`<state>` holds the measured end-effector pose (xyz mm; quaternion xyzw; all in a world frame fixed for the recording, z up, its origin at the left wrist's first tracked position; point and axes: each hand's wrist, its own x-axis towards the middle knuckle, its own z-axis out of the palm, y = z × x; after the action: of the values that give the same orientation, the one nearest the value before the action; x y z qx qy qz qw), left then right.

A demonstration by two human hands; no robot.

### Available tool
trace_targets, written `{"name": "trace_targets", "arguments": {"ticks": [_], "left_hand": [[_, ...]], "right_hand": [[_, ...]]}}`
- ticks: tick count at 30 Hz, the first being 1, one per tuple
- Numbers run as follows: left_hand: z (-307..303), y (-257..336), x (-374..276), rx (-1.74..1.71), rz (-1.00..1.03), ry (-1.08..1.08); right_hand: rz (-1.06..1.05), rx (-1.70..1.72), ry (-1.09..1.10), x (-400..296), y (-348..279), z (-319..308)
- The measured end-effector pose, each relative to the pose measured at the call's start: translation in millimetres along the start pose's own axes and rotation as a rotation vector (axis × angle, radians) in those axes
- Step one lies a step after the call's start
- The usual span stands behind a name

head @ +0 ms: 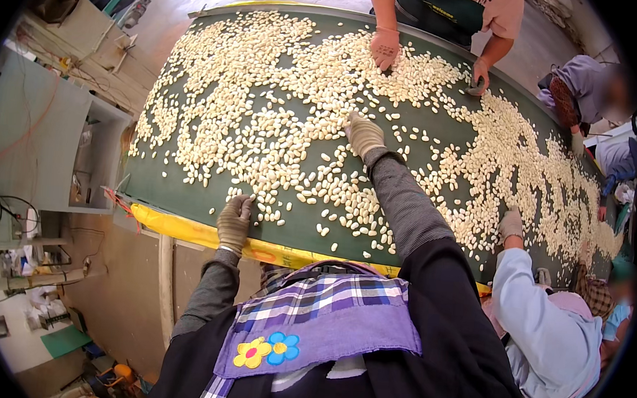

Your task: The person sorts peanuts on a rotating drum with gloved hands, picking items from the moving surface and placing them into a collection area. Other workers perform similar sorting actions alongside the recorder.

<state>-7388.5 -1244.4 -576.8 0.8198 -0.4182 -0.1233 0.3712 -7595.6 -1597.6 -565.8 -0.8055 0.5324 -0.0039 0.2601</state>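
Observation:
A thick scatter of pale white beans (278, 136) covers a dark green belt-like tabletop (443, 127). My right hand (365, 134), in a striped beige work glove, reaches to the middle of it. Its fingertips touch the beans, and whether they pinch any is hidden. At the near left edge, my left hand (234, 221) wears a matching glove. It rests on the border with its fingers bent and close together, beside a few loose beans. I cannot make out anything held in it.
Yellow sheeting (180, 224) wraps the near edge. Across from me, a co-worker's gloved hands (385, 49) are among the beans. A neighbour's gloved hand (511, 224) works at my right, with more people farther along. Pale metal equipment (38, 132) stands left.

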Motion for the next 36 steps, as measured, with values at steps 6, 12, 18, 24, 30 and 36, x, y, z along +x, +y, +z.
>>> {"name": "trace_targets", "arguments": {"ticks": [6,12,18,24,30,36], "left_hand": [[6,24,-10,-0.161,-0.109,-0.099],[24,13,-14,-0.095,-0.069,-0.053],[32,39,-22,0.036,-0.005,-0.042],[49,26,-27,-0.141,-0.073,-0.071],[65,37,-35,-0.156,-0.048,-0.075],[65,51,-43,0.08,0.044,-0.053]], "right_hand": [[-0.011,-0.133,-0.078,4,-6,-3],[-0.18,-0.303,-0.098,-7,-3,-7],[-0.193,-0.299,-0.096,-18,6,-11],[-0.116,1.331,-0.416,-64,82,0],[-0.258,1.186,0.079,-121,206,7],[0.134,0.057,0.291,-116,252,-47]]}}
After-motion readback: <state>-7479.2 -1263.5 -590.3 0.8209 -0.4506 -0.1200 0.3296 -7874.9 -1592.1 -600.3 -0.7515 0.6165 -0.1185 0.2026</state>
